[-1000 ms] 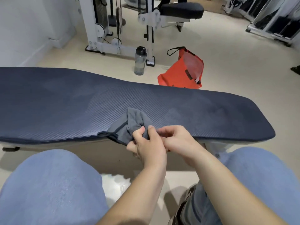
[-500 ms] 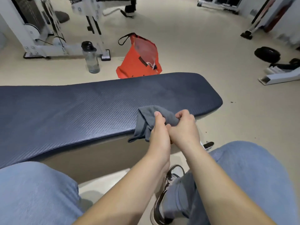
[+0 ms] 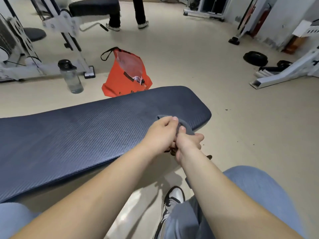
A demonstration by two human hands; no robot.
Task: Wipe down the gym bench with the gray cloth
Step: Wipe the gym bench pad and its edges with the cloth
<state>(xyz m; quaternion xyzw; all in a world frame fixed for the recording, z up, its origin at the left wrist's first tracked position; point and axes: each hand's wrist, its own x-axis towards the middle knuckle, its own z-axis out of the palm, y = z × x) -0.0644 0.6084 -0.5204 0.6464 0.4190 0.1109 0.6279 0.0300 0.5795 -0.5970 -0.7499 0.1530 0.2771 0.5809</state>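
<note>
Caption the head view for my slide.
Left hand and right hand grip the gray cloth at the end of the gym bench, orange bag beyond.

bench [image 3: 86, 131] 1 | cloth [image 3: 187, 127] 1 | left hand [image 3: 160, 135] + right hand [image 3: 189, 144] 2 | bottle [image 3: 71, 78] 1 | bag [image 3: 124, 81] 1

no text reads clearly; dark marks on the orange bag [image 3: 118, 82] may be lettering.

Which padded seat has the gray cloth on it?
The long navy bench in the foreground; the gray cloth sits at its right end. The dark machine seat is far back.
</note>
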